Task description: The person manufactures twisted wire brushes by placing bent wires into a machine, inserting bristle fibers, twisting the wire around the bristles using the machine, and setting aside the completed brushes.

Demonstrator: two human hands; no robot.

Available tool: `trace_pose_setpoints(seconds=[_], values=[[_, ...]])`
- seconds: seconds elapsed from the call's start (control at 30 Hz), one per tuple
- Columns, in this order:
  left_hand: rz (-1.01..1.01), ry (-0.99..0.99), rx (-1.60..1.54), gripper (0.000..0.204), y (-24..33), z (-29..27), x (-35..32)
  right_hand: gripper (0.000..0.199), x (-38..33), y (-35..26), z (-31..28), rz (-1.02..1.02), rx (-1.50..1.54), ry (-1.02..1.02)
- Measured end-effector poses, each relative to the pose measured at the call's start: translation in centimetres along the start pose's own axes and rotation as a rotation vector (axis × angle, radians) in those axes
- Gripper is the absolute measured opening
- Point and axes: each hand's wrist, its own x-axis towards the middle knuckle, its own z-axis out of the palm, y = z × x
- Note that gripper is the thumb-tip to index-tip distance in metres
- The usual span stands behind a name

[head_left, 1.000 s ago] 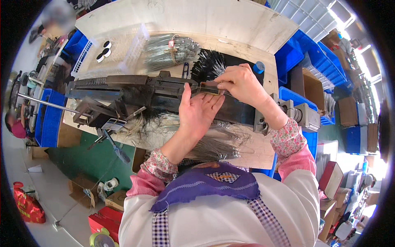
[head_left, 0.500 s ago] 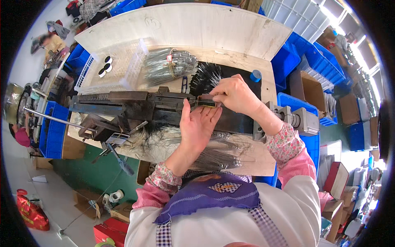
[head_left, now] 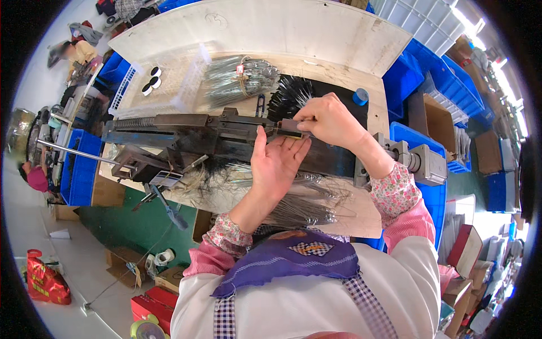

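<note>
Place: a workshop, more like a small production floor than a home or office.
Bench: a pale plywood worktop (head_left: pixel 367 212) backed by a tall whitish wooden board (head_left: pixel 271 31).
Machine: a long, dark, worn metal machine (head_left: pixel 195 135) with a coil spring and rails, lying across the bench.
Materials: a tied bundle of thin silvery strands (head_left: pixel 240 79); black, bristly tufts (head_left: pixel 288 93) beside it.
Storage: stacked blue plastic crates (head_left: pixel 463 85) and an open brown cardboard box (head_left: pixel 437 124) on the right.
Floor: a green-painted area (head_left: pixel 116 212), with cartons standing near it.
Workwear: a purple cloth apron (head_left: pixel 271 265) with checked straps.
Company: another person in a yellow top (head_left: pixel 84 52), far left.
</note>
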Motion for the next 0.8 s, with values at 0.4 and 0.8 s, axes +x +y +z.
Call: trace_pose_setpoints(seconds=[0.4,0.8], values=[[0.022,0.015,0.037,0.076,-0.2,0.4,-0.5,0.014,-0.4,-0.3,-0.2,-0.045,0.027,0.044],[0.084,0.060,0.030,0.059,0.4,0.0,0.0,0.009,-0.4,-1.0,-0.3,-0.098,-0.072,0.100]])
